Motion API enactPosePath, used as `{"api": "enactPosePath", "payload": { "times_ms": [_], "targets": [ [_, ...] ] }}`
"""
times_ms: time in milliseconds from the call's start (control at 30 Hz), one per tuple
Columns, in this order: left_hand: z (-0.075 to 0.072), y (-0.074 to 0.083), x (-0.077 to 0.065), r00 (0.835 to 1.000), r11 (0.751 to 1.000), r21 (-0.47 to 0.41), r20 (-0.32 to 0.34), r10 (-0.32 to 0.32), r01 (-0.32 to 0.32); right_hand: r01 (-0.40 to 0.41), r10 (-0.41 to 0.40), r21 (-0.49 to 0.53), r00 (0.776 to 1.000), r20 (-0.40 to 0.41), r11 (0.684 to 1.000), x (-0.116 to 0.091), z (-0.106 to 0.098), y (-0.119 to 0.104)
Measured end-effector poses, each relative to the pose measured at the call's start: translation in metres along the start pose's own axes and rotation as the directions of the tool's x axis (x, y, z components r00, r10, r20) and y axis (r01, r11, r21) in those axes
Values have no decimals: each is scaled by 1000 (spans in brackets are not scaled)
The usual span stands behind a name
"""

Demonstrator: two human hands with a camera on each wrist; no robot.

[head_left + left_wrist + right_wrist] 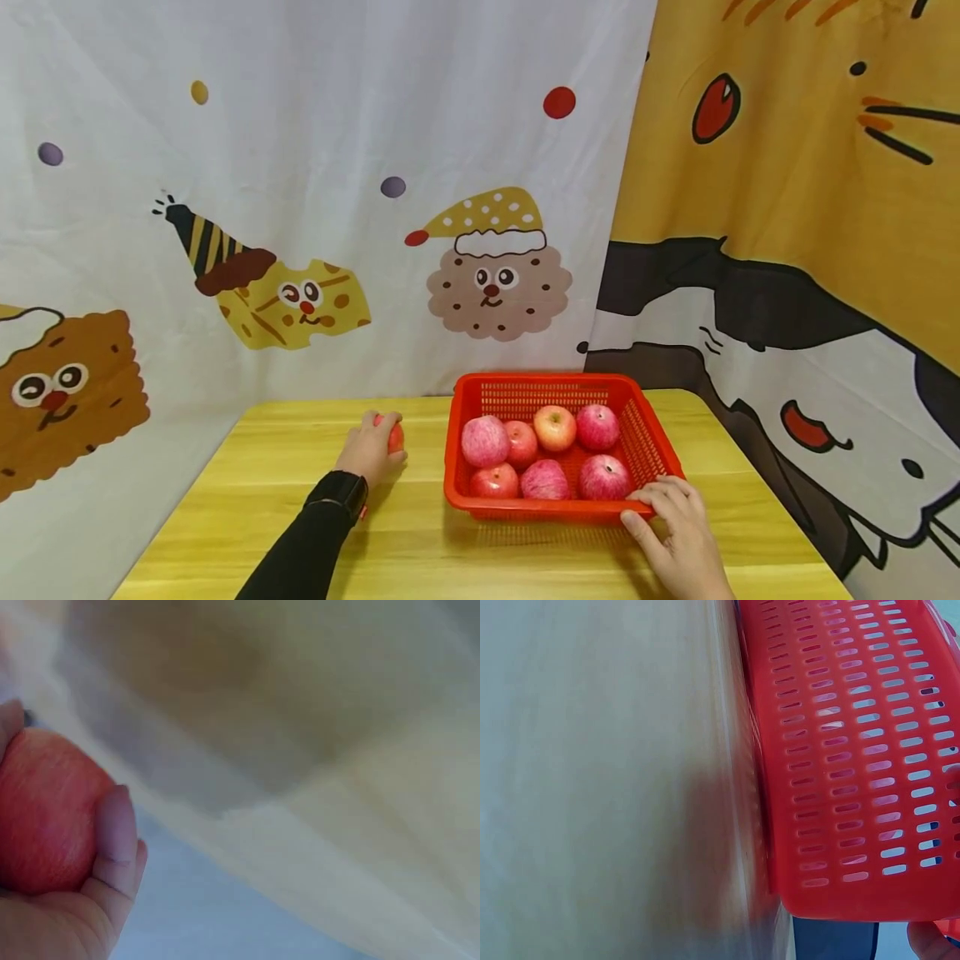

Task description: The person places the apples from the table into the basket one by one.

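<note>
My left hand (369, 452) grips a red apple (394, 437) over the left part of the table, left of the basket. In the left wrist view the apple (49, 814) sits against the palm with fingers curled round it. My right hand (678, 533) holds the front right corner of a red plastic basket (551, 505), its fingers over the rim and its thumb on the outer front side. Several apples lie in the basket, among them a yellowish one (555, 428) and a dark pink one (604, 477). The right wrist view shows the slotted basket wall (855, 765) close up.
The wood-grain table (247, 483) bears the basket. Behind it hangs a white curtain (315, 125) with cartoon biscuits and cheese; a yellow and black cartoon curtain (810, 208) hangs on the right. A dark band (337, 492) circles my left wrist.
</note>
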State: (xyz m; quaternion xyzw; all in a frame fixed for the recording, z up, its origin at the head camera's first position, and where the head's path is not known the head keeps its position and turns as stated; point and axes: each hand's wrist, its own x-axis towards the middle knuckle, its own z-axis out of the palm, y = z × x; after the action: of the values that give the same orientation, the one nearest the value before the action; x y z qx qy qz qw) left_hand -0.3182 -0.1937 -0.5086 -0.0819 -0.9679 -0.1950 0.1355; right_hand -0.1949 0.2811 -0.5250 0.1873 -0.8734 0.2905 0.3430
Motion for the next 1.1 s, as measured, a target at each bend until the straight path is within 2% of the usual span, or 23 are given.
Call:
{"api": "enactPosePath", "payload": {
  "times_ms": [100, 233, 300, 400, 467, 533, 633, 733, 833, 900, 1000, 1067, 1100],
  "targets": [
    [-14, 20, 12, 994, 997, -68, -105, 31, -38, 1, -1, 0, 1000, 11, 1000, 0, -2, -2],
    [-46, 67, 32, 971, 977, -178, -226, 76, -118, -6, 6, 12, 1000, 19, 1000, 0, -4, -2],
    [-59, 96, 37, 960, 961, -211, -250, 125, -180, -9, 9, 18, 1000, 20, 1000, -1, -5, -3],
    [-68, 137, 39, 940, 932, -211, -242, 242, -294, -10, 9, 16, 1000, 21, 1000, -1, -5, -4],
    [-67, 161, 38, 927, 918, -183, -208, 313, -352, -9, 8, 16, 1000, 21, 1000, -1, -4, -4],
    [-60, 183, 36, 919, 909, -152, -144, 367, -388, -7, 6, 16, 1000, 23, 1000, -1, -4, -5],
    [-46, 211, 32, 914, 908, -103, -27, 405, -405, -2, 1, 17, 1000, 23, 1000, 1, -4, -5],
    [-28, 234, 26, 906, 909, -42, 84, 416, -414, -1, 1, 18, 1000, 23, 1000, 1, -4, -3],
    [-11, 251, 19, 897, 909, 24, 177, 405, -416, -19, 18, 16, 999, 33, 1000, 0, -3, -3],
    [-1, 258, 15, 888, 900, 78, 221, 404, -429, -34, 33, 12, 999, 40, 999, -1, -3, -3],
    [8, 264, 9, 868, 869, 166, 278, 412, -466, -41, 41, 8, 998, 42, 999, -2, -2, -3],
    [10, 266, 6, 844, 842, 209, 337, 416, -498, -30, 30, 8, 999, 32, 1000, -3, -2, -3],
    [9, 267, 4, 835, 837, 217, 370, 406, -503, -25, 25, 6, 999, 27, 1000, -3, -2, -3]
  ]
}}
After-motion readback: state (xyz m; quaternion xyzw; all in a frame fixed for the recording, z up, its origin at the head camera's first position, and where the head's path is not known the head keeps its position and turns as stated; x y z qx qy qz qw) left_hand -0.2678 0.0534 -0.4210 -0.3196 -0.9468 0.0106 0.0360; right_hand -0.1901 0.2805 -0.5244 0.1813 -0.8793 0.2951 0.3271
